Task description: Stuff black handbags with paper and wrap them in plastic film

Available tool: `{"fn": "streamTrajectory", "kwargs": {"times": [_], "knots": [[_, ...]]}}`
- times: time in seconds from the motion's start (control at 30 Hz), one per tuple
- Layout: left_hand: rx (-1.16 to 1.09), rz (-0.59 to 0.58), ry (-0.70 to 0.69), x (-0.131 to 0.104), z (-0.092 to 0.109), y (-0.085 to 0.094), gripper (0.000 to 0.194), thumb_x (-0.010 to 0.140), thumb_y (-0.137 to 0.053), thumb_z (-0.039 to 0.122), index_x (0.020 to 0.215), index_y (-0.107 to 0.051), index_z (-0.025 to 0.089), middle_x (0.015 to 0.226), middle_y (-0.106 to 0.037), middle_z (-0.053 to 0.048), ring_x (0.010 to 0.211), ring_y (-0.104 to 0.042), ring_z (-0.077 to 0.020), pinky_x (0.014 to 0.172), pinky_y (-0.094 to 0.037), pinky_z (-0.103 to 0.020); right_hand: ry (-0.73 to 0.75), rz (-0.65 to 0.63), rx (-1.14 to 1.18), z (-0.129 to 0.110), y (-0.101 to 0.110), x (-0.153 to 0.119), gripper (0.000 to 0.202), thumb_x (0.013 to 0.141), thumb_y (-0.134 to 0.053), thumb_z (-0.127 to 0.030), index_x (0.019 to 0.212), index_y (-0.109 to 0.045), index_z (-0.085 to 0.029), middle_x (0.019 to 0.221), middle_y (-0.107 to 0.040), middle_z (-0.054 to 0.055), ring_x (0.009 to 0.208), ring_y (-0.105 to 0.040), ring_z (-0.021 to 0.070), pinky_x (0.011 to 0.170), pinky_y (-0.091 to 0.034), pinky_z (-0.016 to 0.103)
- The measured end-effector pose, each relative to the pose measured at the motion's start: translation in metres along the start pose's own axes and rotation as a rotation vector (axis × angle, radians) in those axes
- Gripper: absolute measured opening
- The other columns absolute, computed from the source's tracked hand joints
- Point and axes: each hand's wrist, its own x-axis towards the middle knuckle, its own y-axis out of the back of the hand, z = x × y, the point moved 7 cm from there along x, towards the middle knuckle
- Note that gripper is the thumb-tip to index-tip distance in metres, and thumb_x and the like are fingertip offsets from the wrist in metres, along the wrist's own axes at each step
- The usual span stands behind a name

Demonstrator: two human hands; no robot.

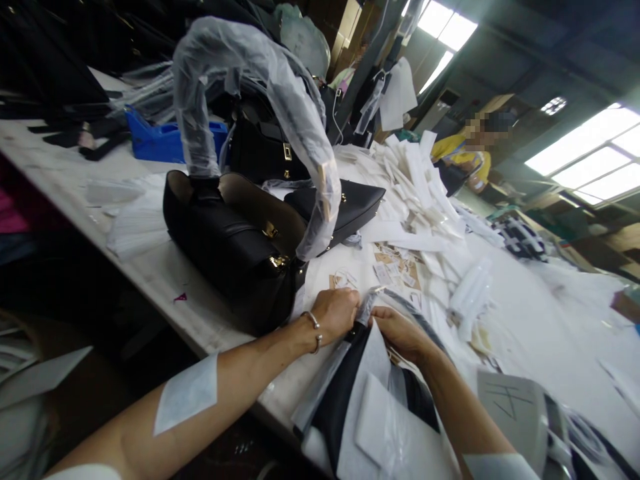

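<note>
A black handbag (pixel 343 380) lies tilted at the table's front edge, with white sheets (pixel 373 393) over and in it. Its handle (pixel 367 305) is wrapped in clear plastic near the base. My left hand (pixel 337 313), with a bracelet at the wrist, is closed at the left side of that handle. From the right, my right hand (pixel 397 330) pinches the same wrapped part, thumb and fingers together. Left of both hands stands a second black handbag (pixel 230 260) with gold hardware, its tall plastic-wrapped handle (pixel 295 100) arching upward.
Another black bag (pixel 260 140) stands behind, beside a blue tape dispenser (pixel 155 137). White paper strips (pixel 415 180) are heaped at the back right, with small tags (pixel 395 270) nearer. A grey device (pixel 513 420) sits at the right. A person in yellow (pixel 463 157) is further off.
</note>
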Motion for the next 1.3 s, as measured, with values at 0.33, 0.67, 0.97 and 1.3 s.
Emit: {"fn": "streamTrajectory", "kwargs": {"times": [0.33,0.67,0.97,1.3], "knots": [[-0.19,0.001,0.149,0.008,-0.007,0.012,0.015,0.081,-0.047,0.018,0.077,-0.061,0.018,0.081,-0.069,-0.008,0.079,-0.066,-0.0236,0.067,-0.044,-0.03,-0.107,0.112,0.073,0.009,0.038,-0.021,0.037,0.066,-0.082,-0.044,0.088,-0.068,-0.019,0.064,-0.061,-0.004,0.048,-0.05,0.008,0.045,-0.034,0.021],[-0.559,-0.027,0.036,0.008,0.003,0.02,0.015,0.075,-0.049,0.024,0.072,-0.063,0.017,0.075,-0.067,-0.001,0.075,-0.062,-0.0157,0.066,-0.044,-0.024,-0.027,0.19,0.013,-0.014,0.02,-0.036,0.044,0.064,-0.083,-0.046,0.095,-0.065,-0.02,0.067,-0.061,-0.003,0.052,-0.05,0.0095,0.048,-0.034,0.022],[-0.64,0.02,0.025,0.008,0.0,0.019,0.014,0.073,-0.051,0.024,0.066,-0.06,0.017,0.067,-0.064,0.0,0.068,-0.059,-0.0143,0.063,-0.043,-0.024,0.115,0.068,0.257,-0.028,0.022,-0.041,0.037,0.08,-0.071,-0.047,0.106,-0.075,-0.021,0.107,-0.07,0.008,0.091,-0.062,0.0196,0.076,-0.049,0.03],[-0.682,0.034,0.063,0.009,-0.004,0.015,0.012,0.072,-0.054,0.026,0.071,-0.063,0.017,0.069,-0.065,0.0,0.066,-0.06,-0.0144,0.06,-0.044,-0.024,0.126,0.065,0.185,-0.013,0.022,-0.033,0.038,0.07,-0.081,-0.037,0.104,-0.073,-0.023,0.095,-0.068,0.004,0.078,-0.058,0.0157,0.072,-0.049,0.03]]}}
